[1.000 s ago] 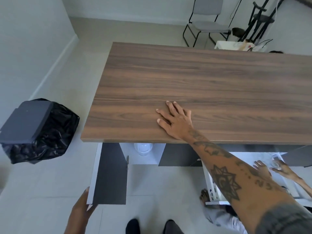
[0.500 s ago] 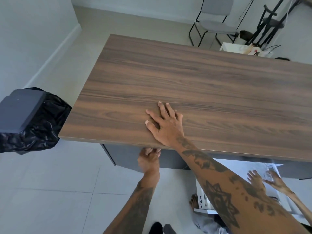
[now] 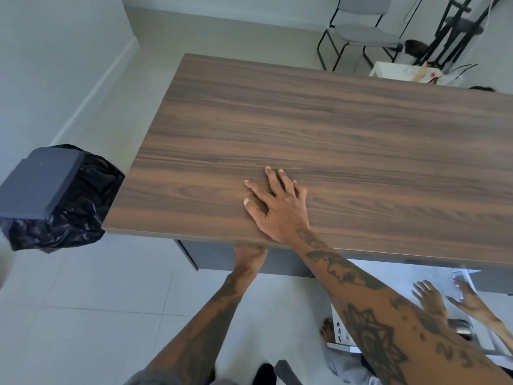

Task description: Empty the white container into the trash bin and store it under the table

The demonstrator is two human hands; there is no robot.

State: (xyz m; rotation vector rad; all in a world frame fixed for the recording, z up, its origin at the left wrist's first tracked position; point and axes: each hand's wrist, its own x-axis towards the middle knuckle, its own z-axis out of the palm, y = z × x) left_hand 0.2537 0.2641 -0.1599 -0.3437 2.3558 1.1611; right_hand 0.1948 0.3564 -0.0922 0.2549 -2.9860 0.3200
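Your right hand (image 3: 279, 208) lies flat and empty on the table (image 3: 333, 140), likely bracing; left hand (image 3: 249, 255) reaches under the edge, grasp hidden, cannot tell; container unseen; bin (image 3: 55, 195) left.

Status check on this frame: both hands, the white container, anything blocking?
Right hand flat on the table, empty. Left hand against the dark cabinet front under the edge. White container not visible. Trash bin at left, nothing blocking.

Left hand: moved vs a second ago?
Yes. The left hand went from the open cabinet door's near edge, out on the floor side, up to the front edge of the table, now beside the right hand.
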